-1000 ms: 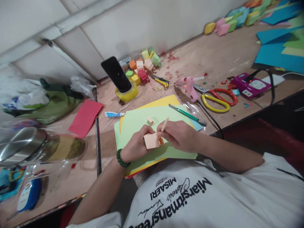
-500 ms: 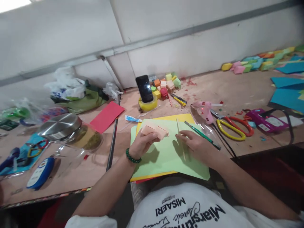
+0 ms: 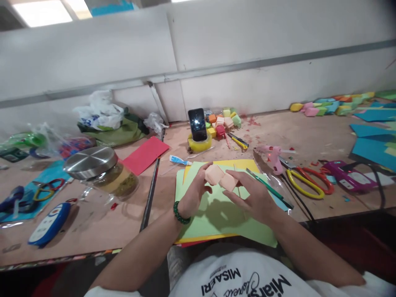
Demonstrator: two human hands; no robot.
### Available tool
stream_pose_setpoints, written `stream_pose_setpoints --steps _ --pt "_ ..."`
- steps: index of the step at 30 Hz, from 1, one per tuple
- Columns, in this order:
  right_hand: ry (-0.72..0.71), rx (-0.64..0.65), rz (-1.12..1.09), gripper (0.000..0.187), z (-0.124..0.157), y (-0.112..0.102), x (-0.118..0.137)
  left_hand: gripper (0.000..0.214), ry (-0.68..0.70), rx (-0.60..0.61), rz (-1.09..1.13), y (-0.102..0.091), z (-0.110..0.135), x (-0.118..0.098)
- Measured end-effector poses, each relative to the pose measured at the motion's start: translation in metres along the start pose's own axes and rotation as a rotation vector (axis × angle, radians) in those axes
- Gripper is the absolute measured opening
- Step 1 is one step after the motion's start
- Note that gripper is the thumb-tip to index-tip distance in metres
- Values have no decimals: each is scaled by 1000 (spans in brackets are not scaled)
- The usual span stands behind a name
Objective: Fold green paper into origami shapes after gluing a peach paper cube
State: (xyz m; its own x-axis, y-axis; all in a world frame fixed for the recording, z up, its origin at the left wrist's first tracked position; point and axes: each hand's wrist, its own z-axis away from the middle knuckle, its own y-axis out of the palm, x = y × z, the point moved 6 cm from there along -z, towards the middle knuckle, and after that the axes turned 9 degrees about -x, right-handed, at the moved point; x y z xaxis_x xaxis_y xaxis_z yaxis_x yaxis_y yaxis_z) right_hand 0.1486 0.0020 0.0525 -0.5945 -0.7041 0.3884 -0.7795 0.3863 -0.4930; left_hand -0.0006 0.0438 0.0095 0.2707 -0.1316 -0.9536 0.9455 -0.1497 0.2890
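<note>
Wooden tabletop (image 3: pixel 278 128) bore green paper (image 3: pixel 198 225); above that paper, left hand (image 3: pixel 195 193) and right hand (image 3: pixel 254 193) pinched opposite ends of the peach paper form (image 3: pixel 214 175), probably light and crushable, best held by its edges

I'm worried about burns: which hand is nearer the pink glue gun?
Right. The right hand is to the left of the pink glue gun, closer to the body; the left hand is farther left.
</note>
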Motion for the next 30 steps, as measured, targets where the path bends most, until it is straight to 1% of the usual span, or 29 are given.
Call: stream_pose_setpoints --steps 3,6,8,11,13,15,17,20,23,26,30 --pt "53 34 -59 38 0 2 -4 58 151 -45 -234 -8 -2 -8" --pt "110 61 -112 39 1 3 -8 63 332 -64 -400 -11 -1 -18" --pt "172 81 -151 40 2 4 -11 60 409 -39 -457 -9 0 -24" --pt "284 102 -219 43 5 6 -17 53 457 29 -512 -4 1 -29" --pt "350 98 -265 45 7 7 -20 54 436 89 -525 -1 1 -29" --pt "395 75 -295 44 8 8 -22 59 383 138 -514 2 0 -26" --pt "407 33 -288 40 8 6 -23 61 317 138 -470 2 -2 -23" --pt "368 -53 -231 34 5 1 -22 58 184 94 -350 1 -3 -16" --pt "321 -129 -196 33 3 -3 -21 62 65 73 -248 2 -3 -8" --pt "302 -179 -176 34 5 -5 -21 69 33 70 -193 5 -1 -5" --pt "284 -218 -149 35 8 -4 -21 67 -24 120 -101 10 2 -1"
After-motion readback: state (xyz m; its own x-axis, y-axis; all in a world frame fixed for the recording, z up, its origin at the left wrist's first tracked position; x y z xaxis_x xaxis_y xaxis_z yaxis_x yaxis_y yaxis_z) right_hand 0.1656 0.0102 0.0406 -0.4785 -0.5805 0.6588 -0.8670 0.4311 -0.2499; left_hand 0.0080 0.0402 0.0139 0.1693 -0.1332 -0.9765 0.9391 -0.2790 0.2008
